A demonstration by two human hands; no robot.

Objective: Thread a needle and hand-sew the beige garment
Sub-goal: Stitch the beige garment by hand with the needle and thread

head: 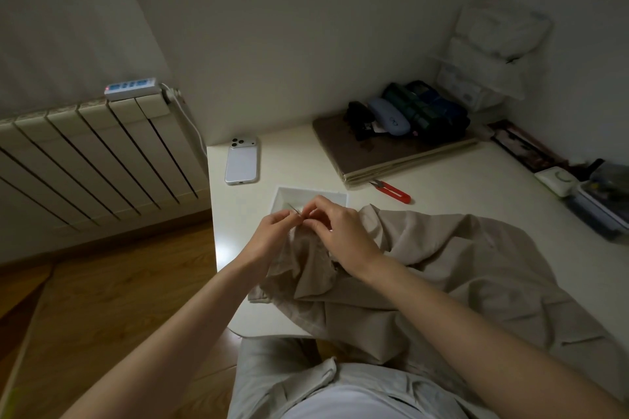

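The left hand's grip pinches the needle, whose long axis slants up and left, away from the fingers. Just right of it the right hand curls; what it holds cannot be told. The garment bunches beneath both grips. Beyond them is a tray, its contents hidden.

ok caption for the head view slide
Left hand pinches a needle, right hand close beside it, above a beige garment on a white table.
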